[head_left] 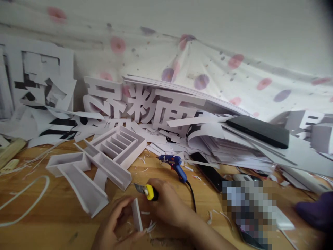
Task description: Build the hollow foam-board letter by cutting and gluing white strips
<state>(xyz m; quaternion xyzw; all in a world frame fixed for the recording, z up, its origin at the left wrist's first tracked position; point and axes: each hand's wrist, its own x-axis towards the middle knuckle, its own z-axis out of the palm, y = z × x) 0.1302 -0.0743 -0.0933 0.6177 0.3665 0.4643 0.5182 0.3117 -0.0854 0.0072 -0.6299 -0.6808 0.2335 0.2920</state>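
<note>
Between the thumb and fingers of my left hand (118, 222) is a short white foam board strip (136, 214), held on edge above the wooden table. My right hand (169, 201) grips a yellow and black utility knife (149, 192), its blade pointing left, just above the strip and apart from it. Left of my hands lies a white hollow letter form (121, 142), open side up, with thin walls and inner dividers. A blue hot glue gun (173, 161) rests beyond my right hand, its black cord running toward me.
Finished white block characters (142, 104) stand at the back among paper scraps. To the right are a black phone (208, 170), a stack of white sheets with a black box (257, 130) on it, and a partly blurred device. Foam slivers litter the wooden table (59, 211).
</note>
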